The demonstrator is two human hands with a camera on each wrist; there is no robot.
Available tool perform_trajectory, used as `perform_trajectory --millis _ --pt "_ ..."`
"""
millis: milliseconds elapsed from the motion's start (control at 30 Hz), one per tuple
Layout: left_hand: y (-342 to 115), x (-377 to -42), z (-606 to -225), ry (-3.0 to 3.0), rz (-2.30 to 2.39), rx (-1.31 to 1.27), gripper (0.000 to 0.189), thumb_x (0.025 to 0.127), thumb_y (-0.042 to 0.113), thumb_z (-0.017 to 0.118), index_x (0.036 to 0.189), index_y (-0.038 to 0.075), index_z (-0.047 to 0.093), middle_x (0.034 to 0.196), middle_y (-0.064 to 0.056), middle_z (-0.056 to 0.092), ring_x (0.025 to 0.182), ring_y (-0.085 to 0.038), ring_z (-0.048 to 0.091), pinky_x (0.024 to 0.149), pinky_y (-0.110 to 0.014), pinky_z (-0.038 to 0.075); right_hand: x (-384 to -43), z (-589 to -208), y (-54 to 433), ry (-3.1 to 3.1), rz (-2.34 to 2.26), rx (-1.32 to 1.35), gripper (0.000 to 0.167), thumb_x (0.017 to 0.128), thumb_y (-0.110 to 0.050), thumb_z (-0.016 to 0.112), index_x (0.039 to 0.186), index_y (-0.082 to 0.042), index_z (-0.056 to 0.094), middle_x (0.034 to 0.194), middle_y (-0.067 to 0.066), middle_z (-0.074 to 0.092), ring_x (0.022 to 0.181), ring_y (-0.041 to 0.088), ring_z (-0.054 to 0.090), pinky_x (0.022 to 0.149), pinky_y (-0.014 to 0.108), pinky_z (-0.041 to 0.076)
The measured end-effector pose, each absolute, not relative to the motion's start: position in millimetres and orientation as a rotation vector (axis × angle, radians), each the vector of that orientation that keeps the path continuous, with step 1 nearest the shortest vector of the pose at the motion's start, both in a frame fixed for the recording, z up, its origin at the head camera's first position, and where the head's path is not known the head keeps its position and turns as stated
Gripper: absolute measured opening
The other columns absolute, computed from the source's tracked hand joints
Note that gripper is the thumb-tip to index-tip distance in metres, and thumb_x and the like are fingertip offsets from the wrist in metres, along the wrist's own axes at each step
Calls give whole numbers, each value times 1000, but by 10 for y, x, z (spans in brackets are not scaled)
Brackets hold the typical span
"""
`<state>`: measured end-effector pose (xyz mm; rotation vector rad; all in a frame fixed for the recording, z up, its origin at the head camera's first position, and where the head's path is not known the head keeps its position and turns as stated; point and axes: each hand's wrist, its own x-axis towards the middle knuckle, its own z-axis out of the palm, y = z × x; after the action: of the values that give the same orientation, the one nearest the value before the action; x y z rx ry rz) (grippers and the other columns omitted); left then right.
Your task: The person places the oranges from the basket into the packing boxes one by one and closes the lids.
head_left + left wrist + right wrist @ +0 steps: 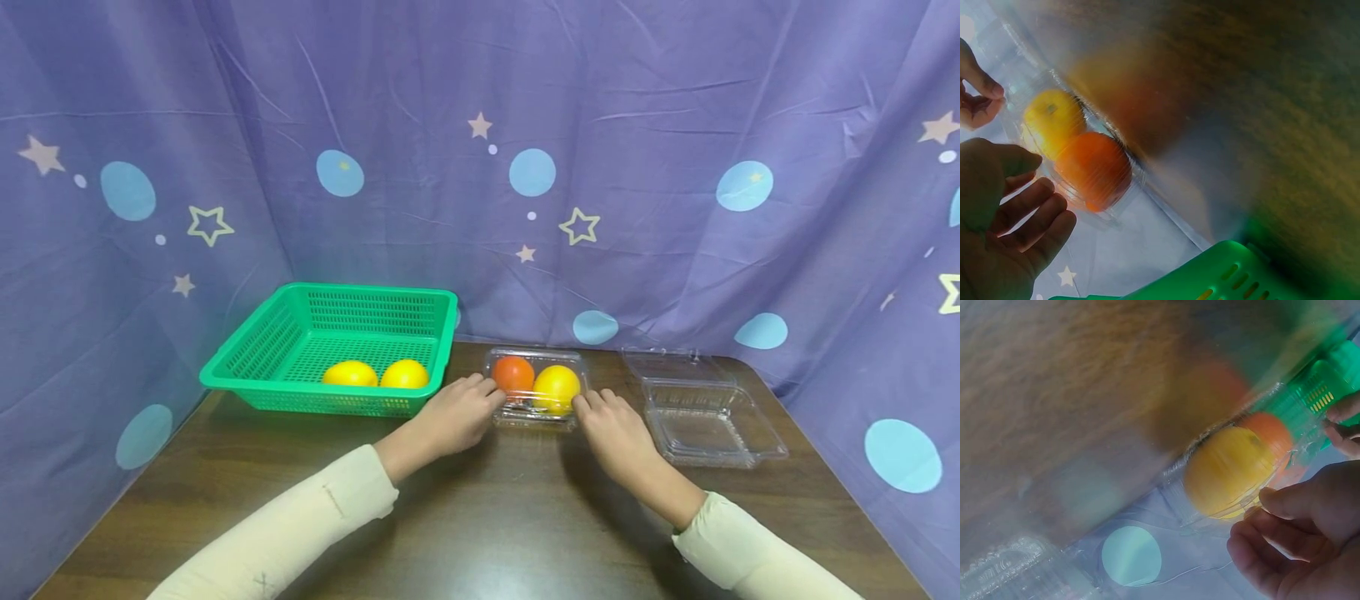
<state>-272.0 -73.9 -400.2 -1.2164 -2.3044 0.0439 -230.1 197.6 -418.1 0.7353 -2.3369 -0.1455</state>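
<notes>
Head view: my left hand (pixel 457 412) and right hand (pixel 615 429) sit at either end of the closed clear clamshell box (pixel 534 414) at the desk's (pixel 480 517) middle. Inside it lie a red-orange fruit (pixel 513 372) and a yellow fruit (pixel 556 387), side by side and touching.

Left fingers (pixel 1035 212) are loosely bent at the box's left edge; contact looks likely in the head view, but the left wrist view shows a slight gap, so I cannot tell whether they grip. Right fingers (pixel 1285 506) curl against the right front corner, thumb and forefinger seemingly pinching the rim. One hand at each end probably steadies the thin shell.

A green basket (pixel 247 367) stands to the left with two yellow fruits (pixel 375 374) inside. An open empty clamshell (pixel 705 433) lies to the right, well clear of my hands.
</notes>
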Motion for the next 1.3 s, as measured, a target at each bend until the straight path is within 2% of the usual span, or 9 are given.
perform_trajectory --millis 133,367,633,1300 --pt "-740 -2731 -4015 -2300 68 -1238 20 90 13 72 109 10 71 93 -4 67 78 -19 58 68 -29 53 -2308 -4178 1991 -2336 -141 757 24 73 6 77 86 0 59 78 11 60 70 31 55 59 40 49" --pt "-745 -2780 -4043 -2178 257 -1267 23 88 6 75 109 11 70 99 -2 70 82 -19 62 72 -28 55 -2368 -4187 2043 -2317 -185 824 25 73 8 76 89 -1 59 80 12 61 70 30 55 59 39 48" --pt "-743 -2788 -4063 -2074 411 -1277 16 90 8 76 104 9 70 94 -2 69 77 -18 61 65 -25 51 -2419 -4209 2103 -2253 -191 902 27 73 12 76 89 -2 59 82 10 63 72 29 56 63 39 48" --pt "-775 -2852 -4056 -2005 375 -1363 14 87 6 78 100 8 72 92 0 71 81 -15 64 69 -25 52 -2457 -4201 2133 -2231 -150 938 24 73 13 72 87 -2 61 81 9 63 73 27 57 65 39 49"
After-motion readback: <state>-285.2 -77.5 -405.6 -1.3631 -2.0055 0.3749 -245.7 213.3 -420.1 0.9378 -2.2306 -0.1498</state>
